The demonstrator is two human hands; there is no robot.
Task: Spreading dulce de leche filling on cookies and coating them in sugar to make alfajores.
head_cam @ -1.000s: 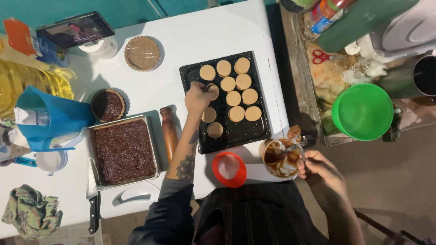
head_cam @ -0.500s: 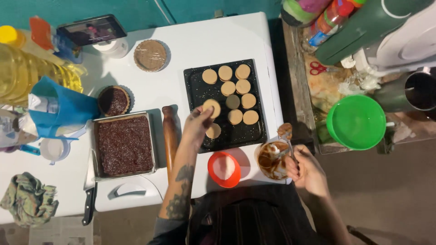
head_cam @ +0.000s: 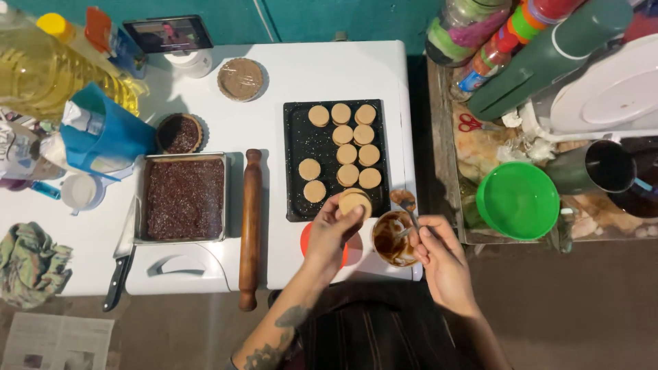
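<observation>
We see the left hand [head_cam: 332,233] closed around a round cookie [head_cam: 354,203], held just over the near edge of the black tray [head_cam: 296,147] on the white counter [head_cam: 308,68]. The right hand [head_cam: 439,250] grips a spoon [head_cam: 409,226] dipping into the small bowl [head_cam: 394,240] of brown spread beside the tray.

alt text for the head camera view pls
Seen from above, a person's left hand holds a round tan biscuit over a black baking tray of biscuits, while the right hand dips a utensil into a small cup of brown spread.
</observation>
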